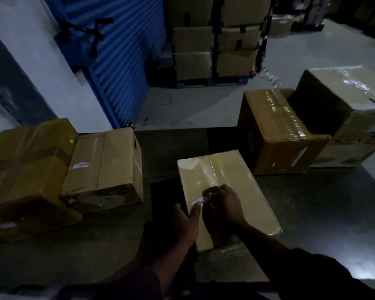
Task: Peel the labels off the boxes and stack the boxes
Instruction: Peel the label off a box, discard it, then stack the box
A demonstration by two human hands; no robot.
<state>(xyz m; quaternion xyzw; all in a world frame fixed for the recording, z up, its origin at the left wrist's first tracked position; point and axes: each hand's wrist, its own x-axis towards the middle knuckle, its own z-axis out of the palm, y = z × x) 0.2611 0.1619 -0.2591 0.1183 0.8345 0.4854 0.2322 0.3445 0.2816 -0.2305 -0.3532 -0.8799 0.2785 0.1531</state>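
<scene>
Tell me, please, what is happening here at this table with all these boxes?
A person is working on the cardboard box in the middle of the dark table. The right hand pinches a small white label that is partly lifted off the box top, while the left hand steadies the box's near left edge. Two boxes sit together at the left and two more at the right, some with white label scraps still on them. No box lies on top of another on the table yet.
</scene>
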